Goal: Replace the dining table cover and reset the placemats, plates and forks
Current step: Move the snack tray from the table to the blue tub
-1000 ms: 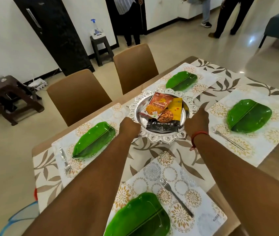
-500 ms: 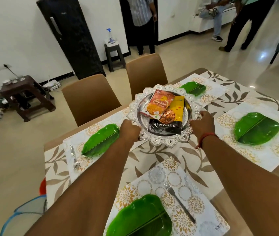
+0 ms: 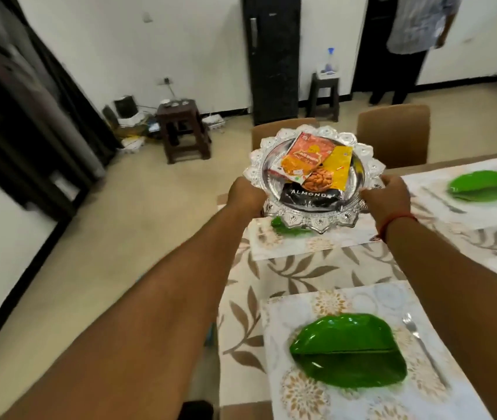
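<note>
I hold an ornate silver tray (image 3: 362, 165) in the air above the table's left end. My left hand (image 3: 245, 194) grips its left rim and my right hand (image 3: 385, 195) grips its right rim. Snack packets (image 3: 317, 169), one marked almonds, lie in the tray. The table wears a leaf-patterned cover (image 3: 286, 268). A green leaf-shaped plate (image 3: 350, 354) sits on the near placemat (image 3: 326, 304) with a fork (image 3: 420, 341) to its right. Another green plate (image 3: 483, 186) lies on the far right placemat (image 3: 441, 219). A third plate (image 3: 283, 228) is mostly hidden under the tray.
Two brown chairs (image 3: 392, 131) stand at the table's far side. A dark stool (image 3: 185, 128) with cables around it stands by the wall. A black cabinet (image 3: 271, 56), a second stool (image 3: 324, 92) with a spray bottle, and a standing person (image 3: 407, 40) are behind.
Both hands have lifted the tray off the table centre and carried it left toward the table's end. My view has swung left.
</note>
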